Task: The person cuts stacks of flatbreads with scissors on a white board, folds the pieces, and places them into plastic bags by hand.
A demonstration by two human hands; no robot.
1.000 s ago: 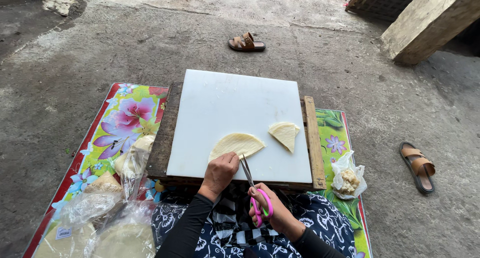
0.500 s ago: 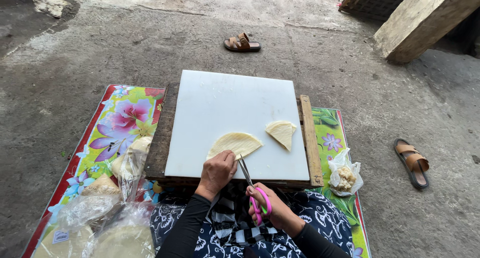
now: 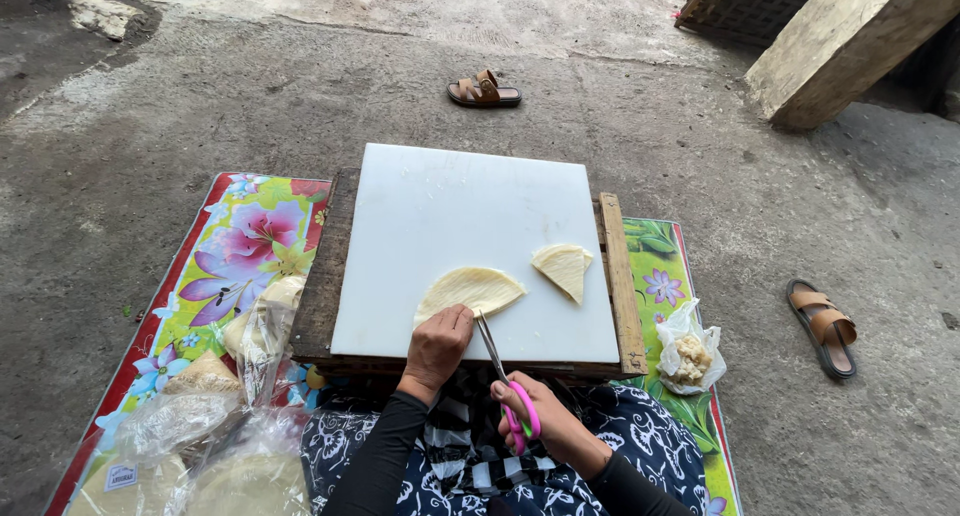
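A thin pale half-round wrapper sheet (image 3: 468, 290) was pinned on the white square cutting board (image 3: 450, 216) by the left hand (image 3: 437, 344). Pink-handled scissors (image 3: 505, 381) were gripped in the right hand (image 3: 545, 424). A clean cut would be helped by a flat, taut sheet.

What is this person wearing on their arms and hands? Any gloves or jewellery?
Both arms are covered to the wrist by snug black long sleeves, plain and unmarked. The left hand and right hand are bare: no gloves, and I can make out no rings, watch or bracelets at this size.
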